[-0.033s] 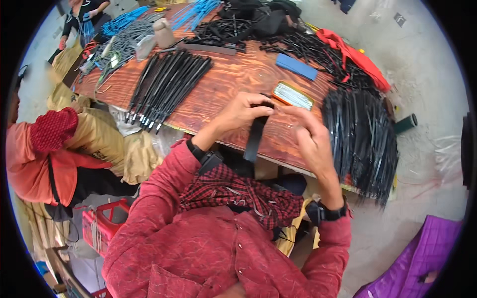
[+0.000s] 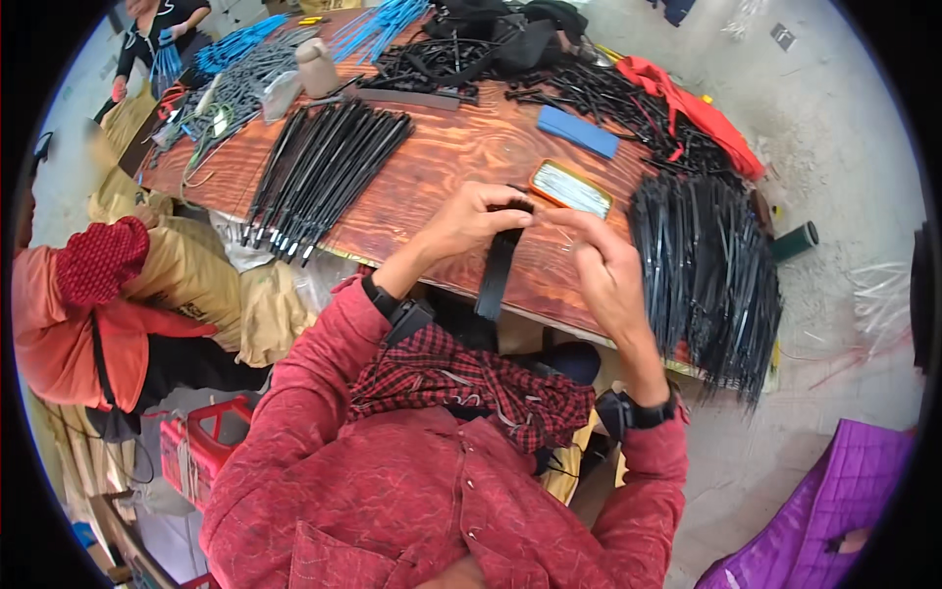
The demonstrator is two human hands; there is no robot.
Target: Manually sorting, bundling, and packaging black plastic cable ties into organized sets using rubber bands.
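My left hand (image 2: 469,221) is closed around the upper end of a flat bundle of black cable ties (image 2: 496,277), which hangs down past the table's near edge. Close by on the right, my right hand (image 2: 605,267) reaches its fingertips to that upper end, the other fingers curled in. Whatever lies between those fingertips is too small to make out. A fanned row of black cable ties (image 2: 329,172) lies on the table to the left. To the right, a thick pile of black cable ties (image 2: 702,280) hangs over the edge.
Beyond my hands on the wooden table (image 2: 446,147) lie an orange-rimmed tin (image 2: 571,188) and a blue block (image 2: 577,132). Loose black ties (image 2: 584,93), a red cloth (image 2: 721,133) and grey ties (image 2: 240,93) are farther back. Another person (image 2: 157,29) works at the far left.
The whole scene sits slightly farther left in the view. Both hands keep nearly the same pose at the bundle's upper end, and the hanging strip looks slightly turned.
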